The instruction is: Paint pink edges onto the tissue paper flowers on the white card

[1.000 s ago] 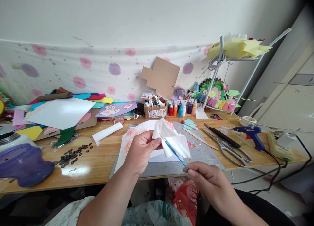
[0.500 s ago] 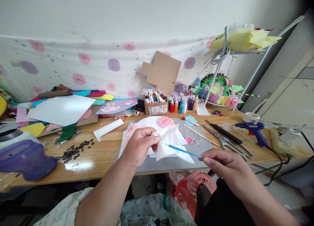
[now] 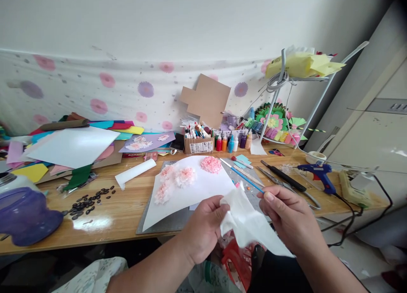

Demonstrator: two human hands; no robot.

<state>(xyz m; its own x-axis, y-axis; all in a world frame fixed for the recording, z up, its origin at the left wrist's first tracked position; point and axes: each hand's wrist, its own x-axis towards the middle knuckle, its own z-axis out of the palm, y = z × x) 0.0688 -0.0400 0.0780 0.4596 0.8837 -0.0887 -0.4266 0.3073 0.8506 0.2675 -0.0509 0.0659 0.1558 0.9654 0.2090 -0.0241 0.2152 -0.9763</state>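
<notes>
My left hand (image 3: 206, 225) pinches a crumpled white tissue (image 3: 246, 223) that hangs over the table's front edge. Between the thumb and fingers of my right hand (image 3: 288, 212) is a thin blue paintbrush (image 3: 246, 177), its pale tip pointing up and left, apart from the tissue. Behind my hands, a white paper sheet (image 3: 203, 187) with a rounded top lies on a grey cutting mat (image 3: 149, 219). Fluffy pale pink flowers (image 3: 185, 177) sit on the sheet's left part, and a deeper pink flower (image 3: 211, 164) is at its top right.
Scissors (image 3: 286, 185), a black-handled tool (image 3: 284, 175) and a blue glue gun (image 3: 319, 174) lie on the right. Paint bottles (image 3: 231, 143) stand by a pen box (image 3: 199, 145). Black beads (image 3: 84, 205), a white roll (image 3: 135, 173) and a purple container (image 3: 28, 214) occupy the left.
The brush has come out of the tissue and its tip now points up over the sheet. My left hand and the tissue have moved right and lower, uncovering the pale flowers.
</notes>
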